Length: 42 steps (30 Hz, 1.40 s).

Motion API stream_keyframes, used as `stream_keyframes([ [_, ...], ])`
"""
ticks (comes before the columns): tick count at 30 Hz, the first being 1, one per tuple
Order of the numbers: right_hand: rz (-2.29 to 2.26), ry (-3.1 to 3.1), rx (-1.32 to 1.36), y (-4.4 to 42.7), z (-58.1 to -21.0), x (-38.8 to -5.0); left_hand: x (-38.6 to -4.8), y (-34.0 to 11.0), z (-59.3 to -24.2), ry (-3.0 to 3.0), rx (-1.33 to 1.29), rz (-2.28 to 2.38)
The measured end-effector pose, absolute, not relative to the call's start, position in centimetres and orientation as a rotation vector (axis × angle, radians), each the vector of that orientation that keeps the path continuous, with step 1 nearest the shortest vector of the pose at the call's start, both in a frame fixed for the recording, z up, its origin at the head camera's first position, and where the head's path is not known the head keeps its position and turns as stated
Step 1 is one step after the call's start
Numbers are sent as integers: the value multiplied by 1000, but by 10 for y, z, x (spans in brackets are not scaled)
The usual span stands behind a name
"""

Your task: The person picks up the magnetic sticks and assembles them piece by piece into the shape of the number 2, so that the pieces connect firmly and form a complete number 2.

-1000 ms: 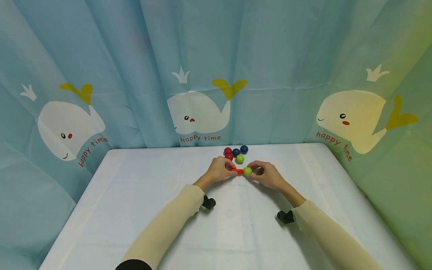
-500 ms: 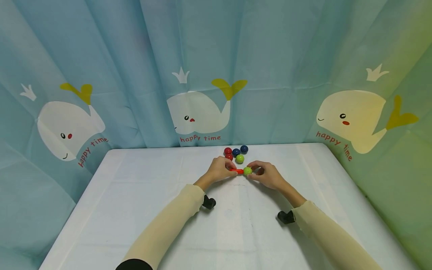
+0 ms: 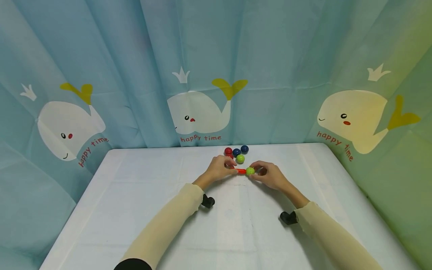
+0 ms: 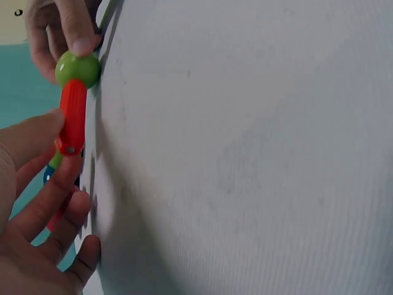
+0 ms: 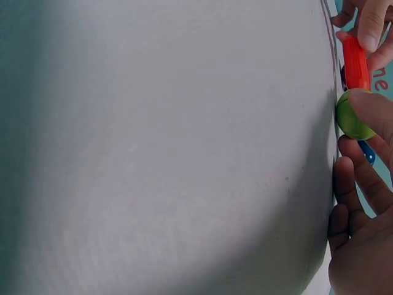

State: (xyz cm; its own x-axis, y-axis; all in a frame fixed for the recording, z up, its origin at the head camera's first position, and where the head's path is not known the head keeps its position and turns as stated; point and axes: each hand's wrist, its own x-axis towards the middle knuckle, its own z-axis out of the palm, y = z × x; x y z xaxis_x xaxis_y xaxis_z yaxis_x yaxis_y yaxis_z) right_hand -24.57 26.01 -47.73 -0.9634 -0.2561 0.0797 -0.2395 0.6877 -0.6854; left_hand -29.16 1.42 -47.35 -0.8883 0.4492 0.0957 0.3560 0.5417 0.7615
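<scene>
My left hand point(image 3: 217, 170) pinches a short red rod point(image 4: 73, 118) between thumb and fingers, over the white table. The rod's far end meets a shiny green ball point(image 3: 250, 171), and whether it sits inside the ball cannot be told. With thumb and fingertips, my right hand point(image 3: 272, 176) pinches that ball from the other side. A thin groove marks the ball in the right wrist view. Just beyond the hands lie two red balls point(image 3: 228, 151), two dark blue balls point(image 3: 244, 149) and another green ball point(image 3: 240, 158); the nearer red one is partly hidden by my left hand.
The white table point(image 3: 162, 225) ends at a light blue curtain point(image 3: 276, 45) printed with whales, close behind the loose balls. Black camera mounts point(image 3: 208, 201) hang at both wrists, low over the tabletop.
The right hand has shifted slightly to the right with the green ball and red rod. The left hand has barely moved, and the loose balls stay where they were.
</scene>
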Motion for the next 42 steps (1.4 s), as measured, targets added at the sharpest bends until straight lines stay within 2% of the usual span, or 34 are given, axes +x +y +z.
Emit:
stream_keyframes([
  [15, -1147, 2826, -412, 264, -476, -248, -304, 10, -475, 2857, 442, 1413],
  [28, -1151, 2850, -450, 264, -478, -248, -310, 17, -476, 2943, 391, 1156],
  [42, -1159, 2836, -455, 264, -477, -248, -314, 0, -476, 2857, 382, 1204],
])
